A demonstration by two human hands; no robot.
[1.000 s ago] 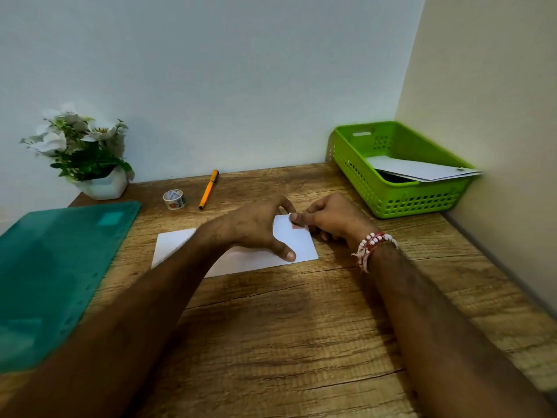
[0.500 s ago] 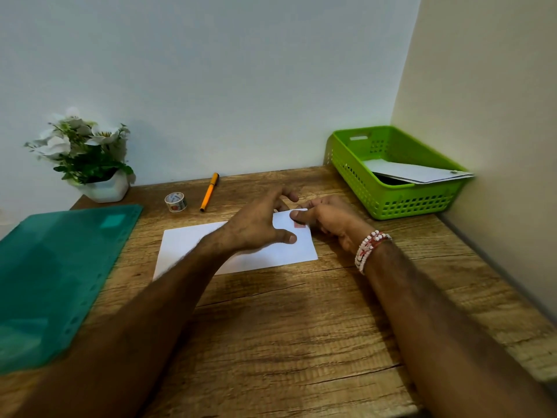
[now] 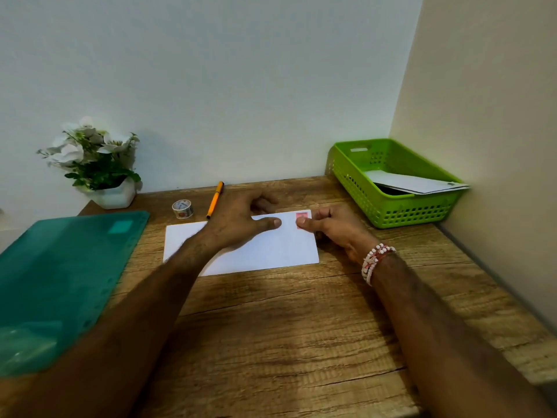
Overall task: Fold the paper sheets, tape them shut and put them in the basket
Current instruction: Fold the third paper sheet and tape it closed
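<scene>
On the desk (image 3: 301, 327), the paper (image 3: 271, 248) is pressed flat by the open left hand (image 3: 241, 221); its taped corner (pink tape (image 3: 302, 215)) is pinched by the right hand (image 3: 334, 227).

1. A wooden desk (image 3: 301, 333) stands in a corner between two walls.
2. A folded white paper (image 3: 271, 248) lies flat at mid-desk.
3. Behind the paper: a roll of tape (image 3: 182, 209) and an orange pen (image 3: 215, 200).
4. Right of the paper: a green basket (image 3: 391, 206).
5. Left of the paper: a green mat (image 3: 60, 282) and, farther back, a potted plant (image 3: 99, 164).
</scene>
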